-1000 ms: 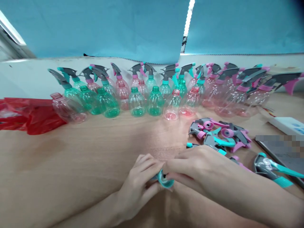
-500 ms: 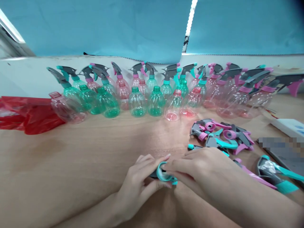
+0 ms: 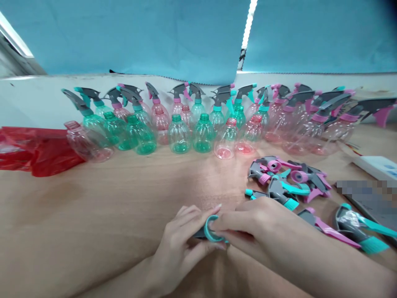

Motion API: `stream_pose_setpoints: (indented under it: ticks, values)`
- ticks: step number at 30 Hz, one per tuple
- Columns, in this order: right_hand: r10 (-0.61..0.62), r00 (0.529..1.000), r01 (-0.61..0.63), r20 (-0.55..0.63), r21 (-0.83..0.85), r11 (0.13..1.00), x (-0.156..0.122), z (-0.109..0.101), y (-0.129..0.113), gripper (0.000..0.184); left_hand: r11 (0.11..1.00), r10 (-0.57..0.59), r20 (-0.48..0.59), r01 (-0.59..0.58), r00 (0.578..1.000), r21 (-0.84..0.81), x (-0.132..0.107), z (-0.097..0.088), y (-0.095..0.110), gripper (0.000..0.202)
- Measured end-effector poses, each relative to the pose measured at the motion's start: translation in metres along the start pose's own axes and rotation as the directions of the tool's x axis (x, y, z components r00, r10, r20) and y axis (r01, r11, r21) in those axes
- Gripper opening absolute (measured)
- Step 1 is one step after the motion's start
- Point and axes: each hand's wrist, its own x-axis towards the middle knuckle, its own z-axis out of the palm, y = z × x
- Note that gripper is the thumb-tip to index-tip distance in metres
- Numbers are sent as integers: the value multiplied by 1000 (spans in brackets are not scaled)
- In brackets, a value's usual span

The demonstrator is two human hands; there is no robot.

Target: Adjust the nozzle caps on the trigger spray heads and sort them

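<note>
Head view: The left hand [image 3: 178, 236] is clamped around a gray trigger sprayer head [image 3: 200, 234], its turquoise collar [image 3: 214, 238] opening toward the camera, above the wooden table [image 3: 130, 194]. The right hand [image 3: 252, 223] meets the collar opening with its fingertips; whether they grip anything cannot be determined. Plastic bottles [image 3: 203, 136] stand beyond.

Sprayer [image 3: 207, 234] partly behind right hand [image 3: 254, 225]

Head-worn view, facing forward and down, left hand [image 3: 177, 231] and right hand [image 3: 260, 223] close, bottles [image 3: 203, 134] farther off
</note>
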Motion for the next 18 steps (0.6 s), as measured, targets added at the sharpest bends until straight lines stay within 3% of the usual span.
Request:
stream_pose_setpoints:
  ticks: [3,7,10,14,16,18]
  values:
    - [-33,998,34,48,-13,999,1,-6,4,17,1000,-8,26,9,1000,-16,2,0,2,44]
    - [-68,997,67,-22,-66,996,-3,-12,8,13,1000,-18,21,17,1000,3,5,-2,8,35]
    - [-105,993,100,-63,-75,992,-10,-16,10,15,993,20,-31,-16,999,114,6,-12,6,34]
    - [-98,983,73,-155,-163,984,-13,-20,16,17,894,-36,-91,73,995,442,2,-49,-18,34]
    - [-74,988,51,-139,-164,985,-10,-18,19,21,806,-69,-122,127,990,578,-6,-73,-37,31]
    - [-61,994,48,-89,-142,989,-6,-13,21,23,777,-83,-168,169,982,606,-17,-95,-56,26]
